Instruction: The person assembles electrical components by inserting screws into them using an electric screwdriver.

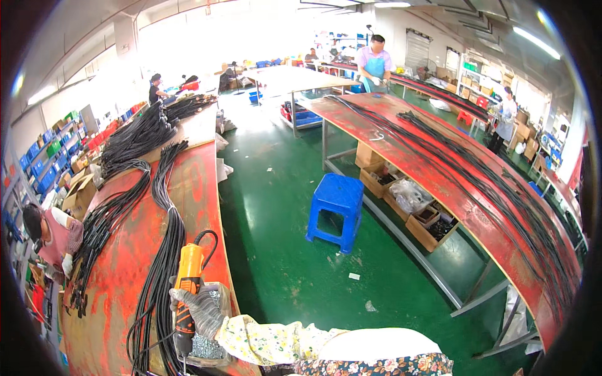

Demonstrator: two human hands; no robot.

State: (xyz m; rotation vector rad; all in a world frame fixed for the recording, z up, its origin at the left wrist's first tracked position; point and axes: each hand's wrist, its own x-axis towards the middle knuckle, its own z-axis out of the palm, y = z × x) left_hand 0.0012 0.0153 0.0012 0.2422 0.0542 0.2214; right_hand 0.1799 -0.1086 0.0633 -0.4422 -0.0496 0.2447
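Note:
My right hand, in a grey striped glove, is closed around an orange and black power screwdriver at the lower left. The tool stands nearly upright with its bit pointing down, and a black cord loops from its top. Beneath the hand, a box holds many small metal pieces; the hand and tool hide part of it. A long bundle of black cables lies just left of the tool on the worn red table. My left hand is out of view.
More black cables are heaped up the left table. A blue stool stands on the green floor. On the right, another red table carries long cables, with cartons beneath. Co-workers include one person at the left table's far side.

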